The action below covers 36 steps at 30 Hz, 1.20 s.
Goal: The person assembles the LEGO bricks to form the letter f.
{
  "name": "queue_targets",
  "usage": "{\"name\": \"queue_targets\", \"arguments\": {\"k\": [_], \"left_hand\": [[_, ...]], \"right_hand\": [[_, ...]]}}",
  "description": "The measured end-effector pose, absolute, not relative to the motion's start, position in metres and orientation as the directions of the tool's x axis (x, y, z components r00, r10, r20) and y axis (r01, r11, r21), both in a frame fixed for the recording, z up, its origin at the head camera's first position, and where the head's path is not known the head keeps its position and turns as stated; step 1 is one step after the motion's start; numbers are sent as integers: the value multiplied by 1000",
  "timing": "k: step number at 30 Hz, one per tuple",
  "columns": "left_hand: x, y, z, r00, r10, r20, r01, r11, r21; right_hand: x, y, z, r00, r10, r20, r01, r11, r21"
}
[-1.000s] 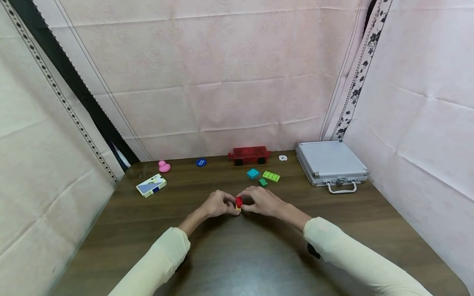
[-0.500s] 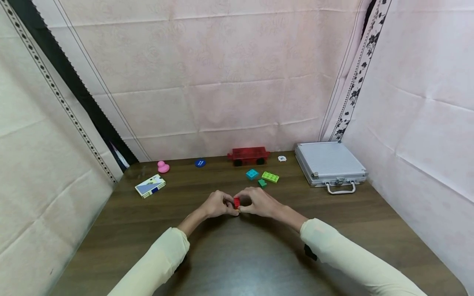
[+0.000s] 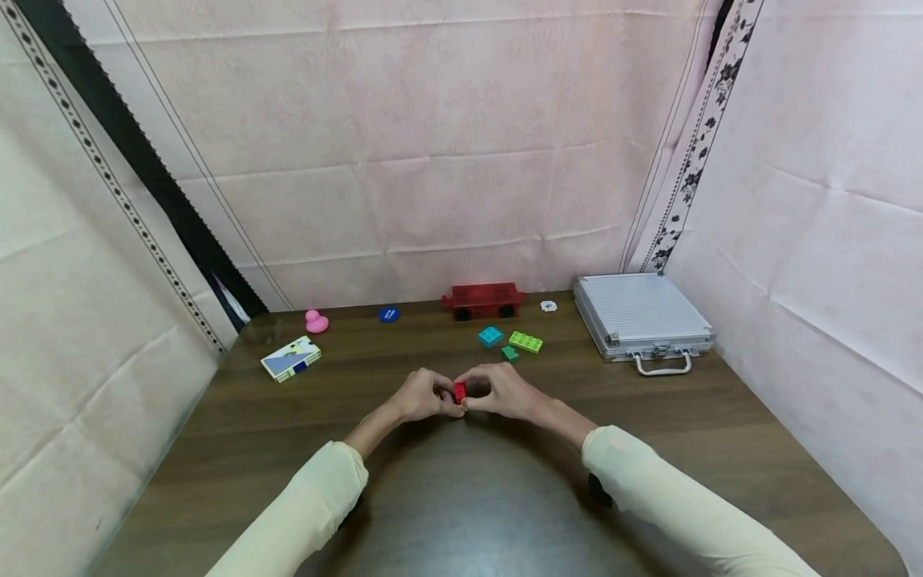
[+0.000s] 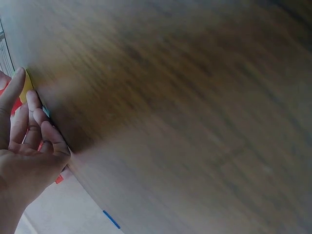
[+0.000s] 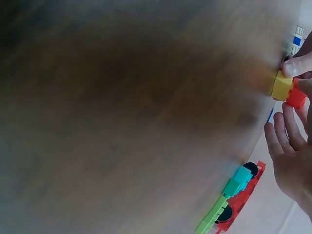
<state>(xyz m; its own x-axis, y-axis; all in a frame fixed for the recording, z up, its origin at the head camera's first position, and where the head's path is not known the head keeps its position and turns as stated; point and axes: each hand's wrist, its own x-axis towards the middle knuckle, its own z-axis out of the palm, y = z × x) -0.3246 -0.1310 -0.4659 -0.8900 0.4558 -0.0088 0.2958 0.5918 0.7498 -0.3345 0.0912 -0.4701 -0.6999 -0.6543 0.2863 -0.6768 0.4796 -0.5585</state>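
At the middle of the table, my left hand [image 3: 427, 397] and right hand [image 3: 502, 393] meet over two stacked toy building bricks. The red brick [image 3: 460, 392] is the upper one, between thumb and fingers of the right hand. Below it, near the tabletop, sits the yellow brick [image 5: 281, 87]. My left thumb lies against the yellow brick with the fingers on its far side. In the right wrist view the red brick [image 5: 296, 99] stands against the yellow one, slightly tilted; fingers hide whether they are fully joined.
Beyond the hands lie a blue brick [image 3: 491, 336], a lime brick [image 3: 525, 342] and a small green brick [image 3: 509, 353]. Behind them stands a red wagon [image 3: 483, 301]. A silver case [image 3: 645, 316] is at right; a card box [image 3: 292, 358] and pink duck [image 3: 316, 321] at left.
The red brick has moved slightly down, and the yellow brick below is now covered by fingers in the head view. Both hands stay nearly in place.
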Motion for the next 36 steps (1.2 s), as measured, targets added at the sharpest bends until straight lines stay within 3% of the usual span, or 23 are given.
{"name": "queue_targets", "arguments": {"k": [12, 25, 36], "left_hand": [[-325, -130, -458, -892, 451, -15, 293, 604, 741], [-327, -128, -460, -880, 475, -1, 332, 616, 714], [-326, -131, -465, -873, 488, -5, 339, 613, 714]], "right_hand": [[-337, 93, -467, -716, -644, 272, -653, 477, -589], [-333, 93, -460, -743, -637, 204, -631, 567, -530], [-334, 90, -466, -700, -681, 217, -667, 514, -539]]}}
